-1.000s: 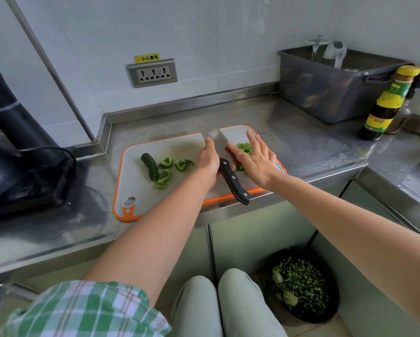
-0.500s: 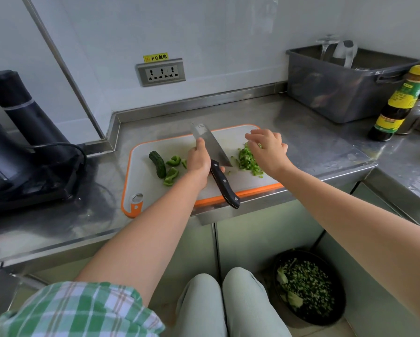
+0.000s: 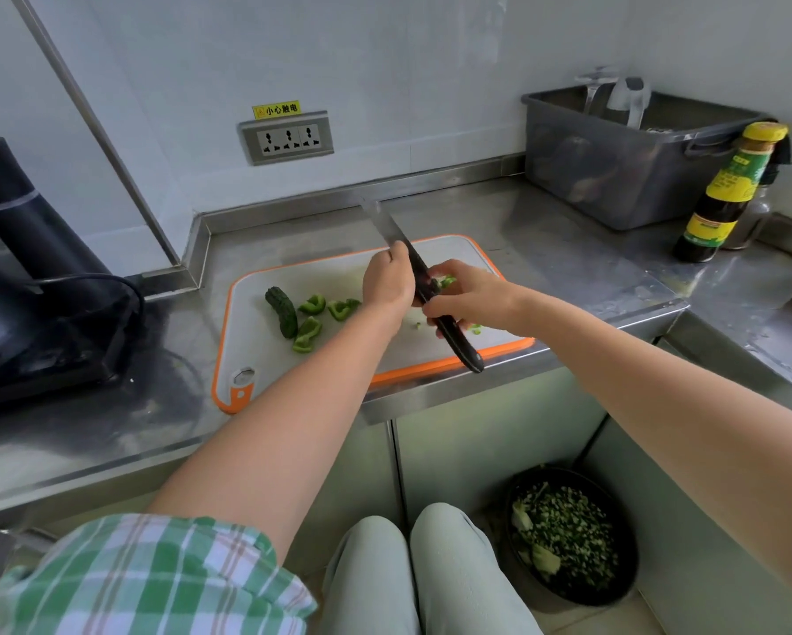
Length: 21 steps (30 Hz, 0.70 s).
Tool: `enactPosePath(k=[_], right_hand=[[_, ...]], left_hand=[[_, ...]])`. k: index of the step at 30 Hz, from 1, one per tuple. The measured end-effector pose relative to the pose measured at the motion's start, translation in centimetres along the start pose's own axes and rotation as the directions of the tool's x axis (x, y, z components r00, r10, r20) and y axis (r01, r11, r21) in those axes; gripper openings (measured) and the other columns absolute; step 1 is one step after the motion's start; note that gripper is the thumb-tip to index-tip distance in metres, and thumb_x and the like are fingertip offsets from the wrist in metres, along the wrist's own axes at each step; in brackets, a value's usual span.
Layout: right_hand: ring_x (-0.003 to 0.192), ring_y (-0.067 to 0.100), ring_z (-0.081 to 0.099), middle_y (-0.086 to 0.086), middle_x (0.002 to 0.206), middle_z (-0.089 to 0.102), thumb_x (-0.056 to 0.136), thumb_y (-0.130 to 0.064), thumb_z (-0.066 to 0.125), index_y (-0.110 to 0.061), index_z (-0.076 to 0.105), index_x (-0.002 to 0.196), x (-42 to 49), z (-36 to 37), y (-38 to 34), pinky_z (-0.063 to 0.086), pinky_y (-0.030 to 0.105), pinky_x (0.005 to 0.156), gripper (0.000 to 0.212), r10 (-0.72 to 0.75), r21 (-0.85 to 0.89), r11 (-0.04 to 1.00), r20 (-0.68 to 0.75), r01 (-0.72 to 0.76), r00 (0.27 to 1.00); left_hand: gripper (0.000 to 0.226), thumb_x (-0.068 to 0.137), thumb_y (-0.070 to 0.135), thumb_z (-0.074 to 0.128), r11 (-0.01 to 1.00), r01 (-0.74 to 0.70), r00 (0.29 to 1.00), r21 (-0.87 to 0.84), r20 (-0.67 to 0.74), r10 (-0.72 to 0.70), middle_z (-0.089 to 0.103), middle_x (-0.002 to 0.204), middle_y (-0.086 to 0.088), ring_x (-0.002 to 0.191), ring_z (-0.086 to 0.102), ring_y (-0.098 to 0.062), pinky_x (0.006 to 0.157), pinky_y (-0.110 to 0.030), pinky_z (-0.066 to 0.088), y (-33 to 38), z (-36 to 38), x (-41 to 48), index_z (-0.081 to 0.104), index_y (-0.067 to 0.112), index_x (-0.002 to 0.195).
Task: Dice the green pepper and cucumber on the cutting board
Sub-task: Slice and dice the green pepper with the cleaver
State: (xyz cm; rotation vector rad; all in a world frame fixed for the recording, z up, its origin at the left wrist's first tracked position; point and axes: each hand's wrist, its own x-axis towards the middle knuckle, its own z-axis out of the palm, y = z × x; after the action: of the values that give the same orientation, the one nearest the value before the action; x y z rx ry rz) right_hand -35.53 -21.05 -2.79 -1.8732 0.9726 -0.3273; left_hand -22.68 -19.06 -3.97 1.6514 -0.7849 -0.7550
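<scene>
A white cutting board (image 3: 256, 350) with an orange rim lies on the steel counter. On its left part lie a dark green cucumber piece (image 3: 284, 311) and three green pepper chunks (image 3: 311, 304). My left hand (image 3: 387, 281) grips the knife (image 3: 387, 226) where blade meets handle; the blade points up and away over the board. My right hand (image 3: 469, 295) curls round the black handle just below my left, with a few diced pepper bits (image 3: 446, 280) at its fingers. More bits (image 3: 476, 330) show under it; the rest of the diced pile is hidden.
A grey tub (image 3: 614, 185) and a dark sauce bottle (image 3: 724, 194) stand at the back right. A black appliance (image 3: 27, 277) with a cable fills the left counter. A wall socket (image 3: 286, 137) is behind. A black bowl (image 3: 568, 533) of chopped greens sits on the floor by my knees.
The knife has risen off the board and its blade now tilts upward. My right hand has left the diced pepper pile and come onto the knife handle.
</scene>
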Motion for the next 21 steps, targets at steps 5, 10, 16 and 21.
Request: enactPosePath(k=[5,10,16,21], right_hand=[[0.048,0.016,0.046,0.007,0.071,0.058,0.092,-0.011,0.043,-0.008,0.051,0.113,0.3,-0.1,0.2,0.039,0.022,0.043,0.023,0.017,0.130,0.991,-0.256,0.017,0.966],[0.042,0.014,0.027,0.007,0.062,0.037,0.089,-0.016,0.048,-0.012,0.042,0.071,1.0,-0.9,1.8,0.022,0.019,0.039,0.019,0.089,0.413,0.904,-0.444,0.116,0.892],[0.039,0.013,0.026,0.004,0.056,0.037,0.087,-0.006,0.049,-0.010,0.045,0.084,1.7,-1.7,3.2,0.020,0.019,0.038,0.006,0.124,0.499,0.856,-0.450,0.134,0.884],[0.041,0.015,0.025,0.008,0.060,0.035,0.085,-0.005,0.051,-0.005,0.053,0.084,1.6,-1.1,3.7,0.019,0.019,0.039,0.002,0.146,0.512,0.853,-0.421,0.101,0.895]], left_hand=[[0.038,0.088,0.037,0.034,0.994,-0.107,0.992,0.010,0.072,0.106,0.073,0.082,-0.004,0.061,0.069,-0.032,0.073,-0.047,0.058,1.1,-0.2,-0.7,0.064,0.015,0.079],[0.022,0.086,0.020,0.052,0.762,-0.376,0.920,0.527,0.116,0.374,0.072,0.087,0.004,0.082,0.068,-0.021,0.076,-0.032,0.052,-1.4,-1.1,0.1,0.073,0.025,0.087],[0.029,0.088,0.012,0.060,0.371,-0.540,0.831,0.756,0.410,0.375,0.052,0.109,-0.007,0.112,0.047,-0.026,0.082,-0.035,0.042,-3.8,-0.4,1.3,0.071,0.029,0.107],[0.015,0.087,0.017,0.063,0.240,-0.580,0.785,0.778,0.457,0.418,0.049,0.103,-0.004,0.107,0.044,-0.025,0.074,-0.031,0.033,-3.2,-0.4,1.9,0.069,0.028,0.096]])
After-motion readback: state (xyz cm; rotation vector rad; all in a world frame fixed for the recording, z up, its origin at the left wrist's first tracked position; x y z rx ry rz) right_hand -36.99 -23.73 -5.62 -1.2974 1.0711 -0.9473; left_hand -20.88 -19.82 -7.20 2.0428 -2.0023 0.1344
